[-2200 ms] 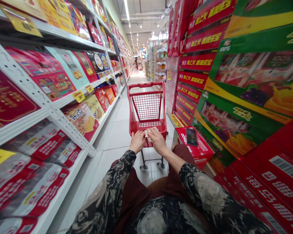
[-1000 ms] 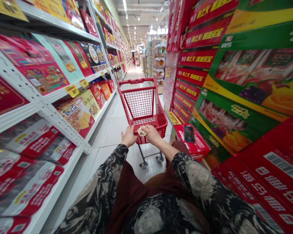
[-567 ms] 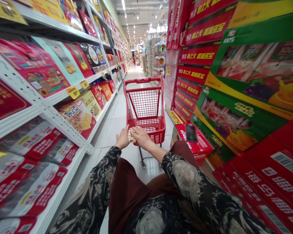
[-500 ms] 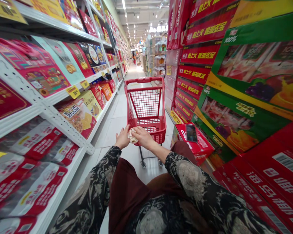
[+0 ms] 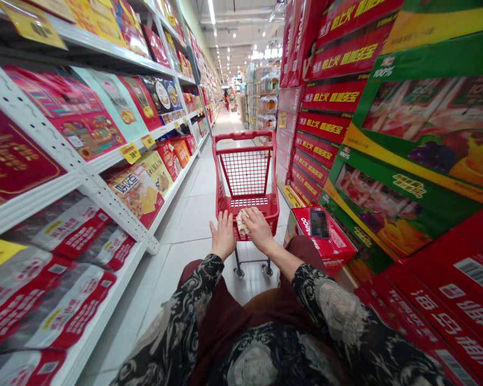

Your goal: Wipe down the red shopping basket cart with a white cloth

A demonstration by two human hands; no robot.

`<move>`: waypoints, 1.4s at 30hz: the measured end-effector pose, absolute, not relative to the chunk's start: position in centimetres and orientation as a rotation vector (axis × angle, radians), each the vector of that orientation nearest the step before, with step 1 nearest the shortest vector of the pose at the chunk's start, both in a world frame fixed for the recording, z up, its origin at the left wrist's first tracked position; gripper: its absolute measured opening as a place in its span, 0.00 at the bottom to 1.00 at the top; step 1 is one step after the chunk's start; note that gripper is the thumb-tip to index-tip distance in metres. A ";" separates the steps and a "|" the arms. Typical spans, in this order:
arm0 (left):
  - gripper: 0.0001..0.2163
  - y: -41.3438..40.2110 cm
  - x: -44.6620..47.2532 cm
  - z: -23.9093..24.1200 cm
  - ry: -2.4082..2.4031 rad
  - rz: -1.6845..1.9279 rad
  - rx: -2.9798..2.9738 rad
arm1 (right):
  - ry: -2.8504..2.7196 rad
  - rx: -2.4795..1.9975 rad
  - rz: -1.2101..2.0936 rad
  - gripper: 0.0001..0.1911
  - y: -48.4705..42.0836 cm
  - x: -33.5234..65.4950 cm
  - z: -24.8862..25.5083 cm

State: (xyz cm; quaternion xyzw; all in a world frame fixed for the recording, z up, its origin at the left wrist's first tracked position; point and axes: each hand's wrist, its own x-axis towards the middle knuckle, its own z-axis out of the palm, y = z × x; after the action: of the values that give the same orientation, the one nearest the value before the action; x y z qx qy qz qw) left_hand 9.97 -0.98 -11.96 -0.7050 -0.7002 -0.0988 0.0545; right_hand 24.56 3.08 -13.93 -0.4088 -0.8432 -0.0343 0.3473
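Observation:
In front of me stands a red shopping cart (image 5: pixel 274 185) with a plastic mesh basket and dark legs on casters. My right hand (image 5: pixel 259 229) is closed over a crumpled, whitish cloth (image 5: pixel 242 221), pressing it against the middle of the cart's near rim. To the left of the cloth is my left hand (image 5: pixel 224 237), its fingers stretched out at the cart's near left corner. Nothing shows in that hand; whether it touches the rim I cannot tell. The part of the rim beneath both hands is hidden.
White shelves (image 5: pixel 92 185) full of packaged snacks line the left side. Stacked red drink cartons (image 5: pixel 326 123) and green juice boxes (image 5: pixel 386 198) rise on the right. A lower red box (image 5: pixel 338 244) sits beside my right knee. The tiled aisle floor (image 5: pixel 197 209) runs ahead.
My right hand and the cloth have moved right along the near rim, from its left corner to the middle. My left hand has shifted right too, with its fingers now pointing forward.

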 end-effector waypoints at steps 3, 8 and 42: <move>0.30 -1.2 9.9 -12.3 -2.091 -0.235 -2.157 | -2.198 -1.009 -0.100 0.17 3.6 25.8 -14.2; 0.30 -0.6 9.5 -11.4 -2.095 -0.200 -2.172 | -2.077 -1.145 -0.118 0.20 4.7 31.0 -14.3; 0.33 -1.0 11.7 -10.4 -2.114 -0.269 -2.336 | -1.971 -1.235 -0.026 0.20 4.9 31.3 -14.2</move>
State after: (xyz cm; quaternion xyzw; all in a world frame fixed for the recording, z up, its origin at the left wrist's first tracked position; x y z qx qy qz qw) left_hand 11.70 -1.04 -10.38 -0.7387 -0.6686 -0.0850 -0.0104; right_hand 31.28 4.93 -14.15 -0.4874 -0.7780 -0.0101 0.3964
